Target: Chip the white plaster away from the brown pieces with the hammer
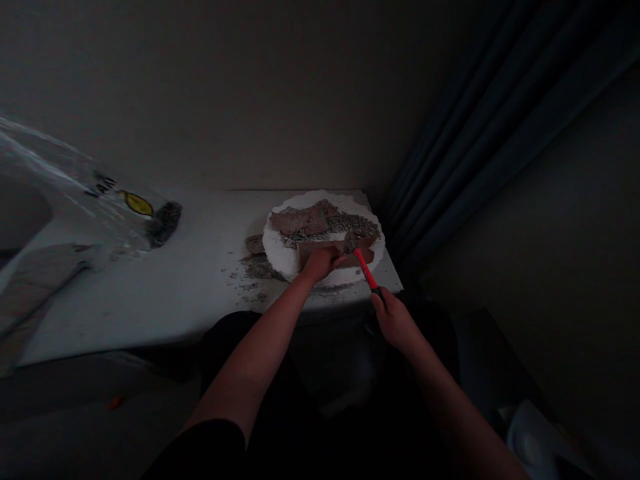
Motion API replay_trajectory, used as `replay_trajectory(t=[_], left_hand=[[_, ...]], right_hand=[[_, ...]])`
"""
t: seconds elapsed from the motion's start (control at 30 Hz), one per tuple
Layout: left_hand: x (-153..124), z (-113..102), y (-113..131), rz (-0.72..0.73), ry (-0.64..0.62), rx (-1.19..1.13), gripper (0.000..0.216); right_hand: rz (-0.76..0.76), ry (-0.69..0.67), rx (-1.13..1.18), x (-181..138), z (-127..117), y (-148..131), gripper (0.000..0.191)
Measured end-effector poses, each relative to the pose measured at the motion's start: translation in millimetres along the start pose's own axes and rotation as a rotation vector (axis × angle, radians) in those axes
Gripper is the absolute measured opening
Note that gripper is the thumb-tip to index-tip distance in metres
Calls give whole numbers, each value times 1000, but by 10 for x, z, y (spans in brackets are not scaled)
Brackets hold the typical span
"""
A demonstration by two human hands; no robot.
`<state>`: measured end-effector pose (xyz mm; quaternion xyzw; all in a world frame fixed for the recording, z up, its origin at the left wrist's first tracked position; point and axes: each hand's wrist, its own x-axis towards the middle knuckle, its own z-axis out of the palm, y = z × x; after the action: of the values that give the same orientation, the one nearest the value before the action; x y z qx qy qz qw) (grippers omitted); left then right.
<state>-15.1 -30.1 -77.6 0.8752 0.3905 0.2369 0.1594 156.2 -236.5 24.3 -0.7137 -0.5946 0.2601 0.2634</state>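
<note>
My right hand (393, 317) is wrapped around the dark grip of a hammer (365, 270) with a red handle. Its grey head rests over a flat brown slab (313, 254) that looks like tile or brick. On that slab my left hand (323, 262) presses with fingers closed at its edge, close to the hammer head; its fingertips are partly hidden. Both lie over a white scalloped board (275, 250). Behind the slab, more brown broken pieces (300, 219) and a heap of grey crumbs (353, 225) cover the board.
The white table (200, 280) runs along the wall. Left of the board lie more rough pieces (260, 267) and scattered crumbs. A clear plastic bag (115, 200) with a yellow print and dark contents stands on the left. A dark curtain (490, 133) hangs at right.
</note>
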Motion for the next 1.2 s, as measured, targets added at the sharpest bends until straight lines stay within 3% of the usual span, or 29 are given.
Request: replay_trajectory(t=[0.7,0.87,1.07,1.2], left_hand=[[4,12,-12,18,-39,-24,33],[2,-56,-10,-8,-36,-93,25],[-26,-217,-47,-63,-12,-154,55],[-62,-314,-71,-36,-46,-39,60]], right_hand=[[-10,-12,9,-13,40,5,33],[-5,-21,20,-43,94,9,32],[-15,6,15,-8,112,25,35],[37,-65,-46,23,169,61,35]])
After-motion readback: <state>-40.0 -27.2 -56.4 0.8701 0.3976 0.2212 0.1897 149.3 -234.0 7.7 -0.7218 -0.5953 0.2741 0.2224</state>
